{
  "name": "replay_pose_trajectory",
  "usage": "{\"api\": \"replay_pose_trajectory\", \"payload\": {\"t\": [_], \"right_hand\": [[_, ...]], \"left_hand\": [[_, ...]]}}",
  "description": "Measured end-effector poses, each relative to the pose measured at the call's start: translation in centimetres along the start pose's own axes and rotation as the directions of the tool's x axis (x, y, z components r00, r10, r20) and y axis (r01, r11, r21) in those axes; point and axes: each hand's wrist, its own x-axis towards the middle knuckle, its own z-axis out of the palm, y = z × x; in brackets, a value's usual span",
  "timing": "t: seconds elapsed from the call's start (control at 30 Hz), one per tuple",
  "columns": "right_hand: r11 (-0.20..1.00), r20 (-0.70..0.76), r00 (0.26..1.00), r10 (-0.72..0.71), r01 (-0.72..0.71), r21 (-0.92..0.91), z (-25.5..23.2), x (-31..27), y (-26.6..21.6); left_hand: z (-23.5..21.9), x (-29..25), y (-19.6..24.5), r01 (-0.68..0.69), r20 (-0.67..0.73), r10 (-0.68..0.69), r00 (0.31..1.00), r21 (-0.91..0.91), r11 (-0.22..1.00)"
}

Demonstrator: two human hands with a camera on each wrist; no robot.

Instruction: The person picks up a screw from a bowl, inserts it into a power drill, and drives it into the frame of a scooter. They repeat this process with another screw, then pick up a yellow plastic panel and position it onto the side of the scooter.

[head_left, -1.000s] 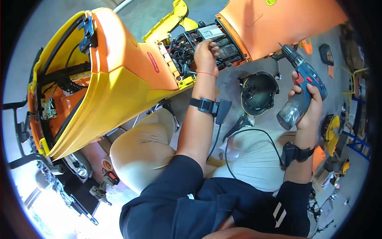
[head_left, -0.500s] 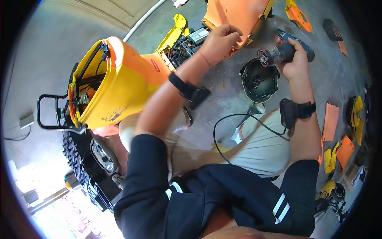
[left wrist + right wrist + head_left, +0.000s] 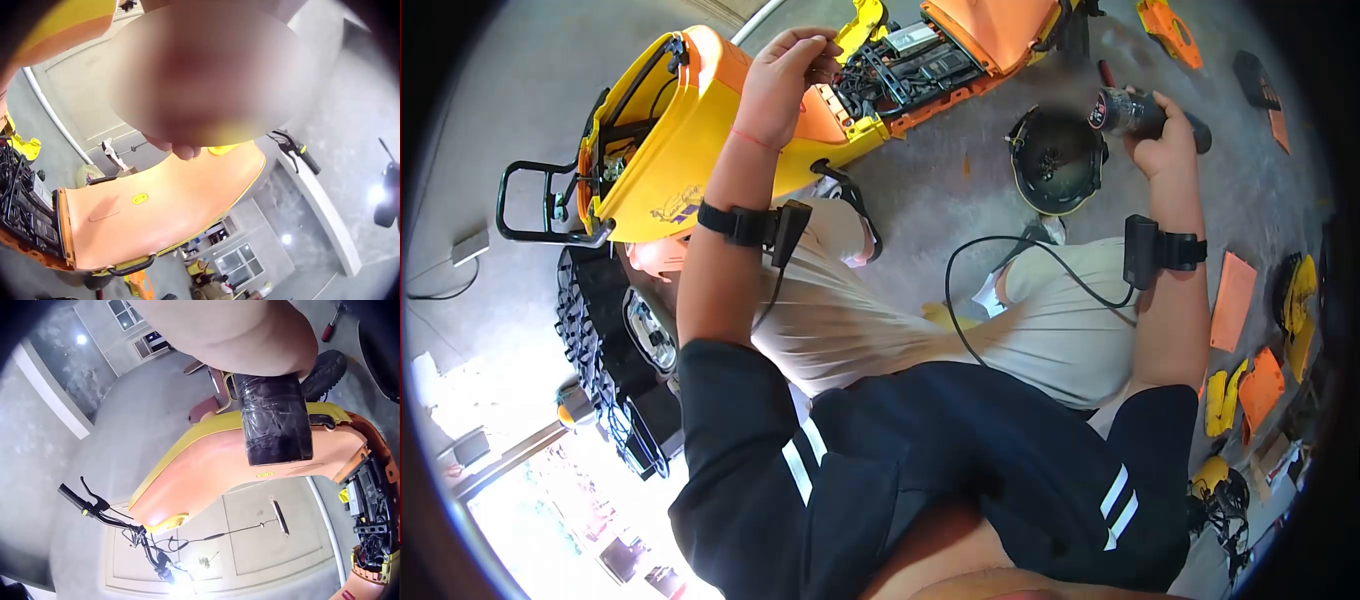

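Observation:
My right hand grips a cordless drill off to the right, its dark battery end turned towards me. Clear tape wraps the black base of the drill in the right wrist view, and the chuck is hidden. At the left, my raised left hand has loosely bent fingers with nothing visible in them. It overlaps the orange and yellow scooter body in the head view. Beside it the scooter's uncovered bay shows black wiring and a silver-labelled box. Blur hides most of the left wrist view's upper middle.
An upturned dark helmet with small dark pieces inside stands on the floor between the scooter and the drill. A red-handled screwdriver lies nearby. Orange panels and yellow parts lie at the right. A cable crosses my lap.
My left hand has come out of the wiring bay and swung left over the scooter body. The drill has turned from bit-up to battery end towards me. The head view has shifted.

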Motion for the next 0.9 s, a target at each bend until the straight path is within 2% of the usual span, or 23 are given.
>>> {"api": "replay_pose_trajectory", "payload": {"t": [0.07,0.13,0.23,0.27,0.33,0.4,0.47,0.53,0.6,0.67,0.73,0.9], "right_hand": [[0.997,0.068,0.995,-0.07,0.073,-0.038,0.0,-0.3,-0.4],[0.996,0.084,0.994,-0.067,0.071,-0.05,-0.7,-1.5,-0.4],[0.993,0.256,0.967,-0.016,0.044,-0.105,-2.3,-2.5,-0.7],[0.993,0.242,0.97,-0.019,0.047,-0.111,-2.8,-3.1,-0.7],[0.991,0.26,0.964,0.053,-0.018,-0.134,-2.8,-4.3,-0.5],[0.987,0.285,0.953,0.103,-0.063,-0.145,-3.8,-2.8,-0.8],[0.981,0.243,0.964,0.106,-0.061,-0.186,-4.0,-1.8,-0.5],[0.975,0.212,0.973,0.094,-0.046,-0.217,-3.8,-1.3,0.2],[0.967,0.196,0.975,0.105,-0.054,-0.248,-3.1,-1.3,1.0],[0.964,0.195,0.974,0.113,-0.06,-0.26,-2.3,-1.5,2.1],[0.932,0.198,0.968,0.154,-0.076,-0.355,-1.7,-2.2,3.3],[0.887,0.242,0.941,0.237,-0.108,-0.448,-0.5,-3.4,5.2]], "left_hand": [[-0.3,-0.5,-1.7,0.149,-0.022,-0.147,0.989,0.139,0.979],[-0.1,-1.1,-2.5,0.2,0.012,-0.204,0.979,0.127,0.971],[0.2,-1.5,-2.8,0.141,0.041,-0.158,0.987,0.276,0.951],[0.2,-1.5,-2.9,0.149,0.049,-0.168,0.985,0.266,0.952],[0.1,-1.4,-3.0,0.07,0.057,-0.101,0.993,0.399,0.914],[0.2,-1.2,-3.2,0.086,0.05,-0.114,0.992,0.382,0.92],[0.3,-1.1,-3.2,0.081,0.078,-0.135,0.988,0.482,0.872],[1.0,-1.0,-3.0,0.113,0.078,-0.173,0.982,0.487,0.866],[1.5,-0.9,-3.2,0.08,0.15,-0.163,0.975,0.444,0.892],[1.8,-0.7,-3.9,0.065,0.166,-0.149,0.975,0.428,0.901],[2.7,-1.4,-3.8,0.05,0.214,-0.169,0.962,0.47,0.881],[2.4,-1.4,-2.7,0.076,0.192,-0.178,0.965,0.446,0.892]]}}
